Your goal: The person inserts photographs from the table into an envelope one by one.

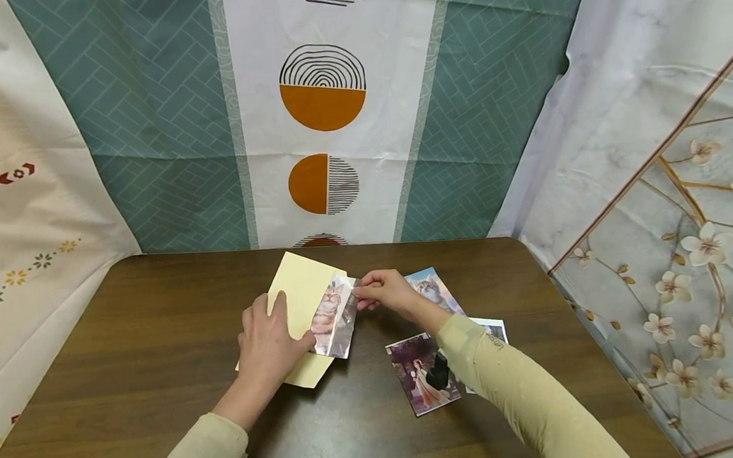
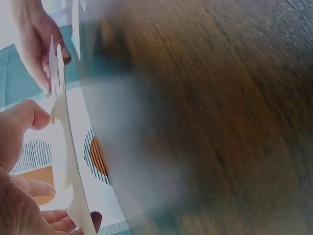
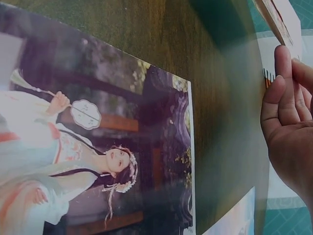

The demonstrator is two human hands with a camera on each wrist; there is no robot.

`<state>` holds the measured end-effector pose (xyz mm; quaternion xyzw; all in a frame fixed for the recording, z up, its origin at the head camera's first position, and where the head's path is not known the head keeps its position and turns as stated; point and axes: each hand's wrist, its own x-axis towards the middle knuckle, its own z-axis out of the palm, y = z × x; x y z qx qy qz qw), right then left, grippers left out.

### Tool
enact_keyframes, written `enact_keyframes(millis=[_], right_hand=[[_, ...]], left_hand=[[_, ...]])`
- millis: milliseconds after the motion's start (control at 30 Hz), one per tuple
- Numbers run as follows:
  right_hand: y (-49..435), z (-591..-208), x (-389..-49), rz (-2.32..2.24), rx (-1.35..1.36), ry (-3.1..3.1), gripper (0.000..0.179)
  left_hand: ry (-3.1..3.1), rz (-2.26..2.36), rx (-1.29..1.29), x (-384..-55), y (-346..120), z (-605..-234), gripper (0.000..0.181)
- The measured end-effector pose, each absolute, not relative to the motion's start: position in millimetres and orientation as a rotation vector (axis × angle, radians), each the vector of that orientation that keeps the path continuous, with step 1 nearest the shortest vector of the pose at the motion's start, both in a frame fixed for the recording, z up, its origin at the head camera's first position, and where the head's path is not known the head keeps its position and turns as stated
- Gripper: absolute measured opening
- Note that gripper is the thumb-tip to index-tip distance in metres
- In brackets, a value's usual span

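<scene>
A flat, pale yellow paper (image 1: 296,293), like an envelope, stands tilted above the table in the head view. My left hand (image 1: 269,342) grips its lower left part, thumb on the near face; the left wrist view shows this paper (image 2: 73,181) edge-on, with one fingertip behind it. Over its right side lies a glossy cat picture (image 1: 329,313), with a shiny, pale strip along the right. My right hand (image 1: 389,293) pinches the picture's upper right edge between thumb and fingers. My left thumb tip is at the picture's left edge.
Right of the paper, several pictures lie on the brown wooden table (image 1: 129,387): a blue cat picture (image 1: 431,288), a purple one of a robed figure (image 1: 418,381), and a white-edged one (image 1: 497,330) partly under the right sleeve. Patterned cloths (image 1: 162,130) hang around the table.
</scene>
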<state>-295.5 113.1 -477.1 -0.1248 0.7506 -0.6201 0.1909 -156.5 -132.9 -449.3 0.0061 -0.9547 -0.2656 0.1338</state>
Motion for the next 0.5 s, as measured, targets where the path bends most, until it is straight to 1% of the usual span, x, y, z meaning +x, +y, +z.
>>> enact_keyframes(millis=[233, 500], right_hand=[[116.8, -475.5, -297.1, -1.746, -0.342, 2.100, 0.006], [121.8, -470.6, -294.3, -1.737, -0.366, 2.083, 0.014]], left_hand=[[-2.771, -0.782, 0.032, -157.4, -134.0, -449.5, 0.083], [-2.801, -0.806, 0.050, -158.3, -137.9, -449.2, 0.085]])
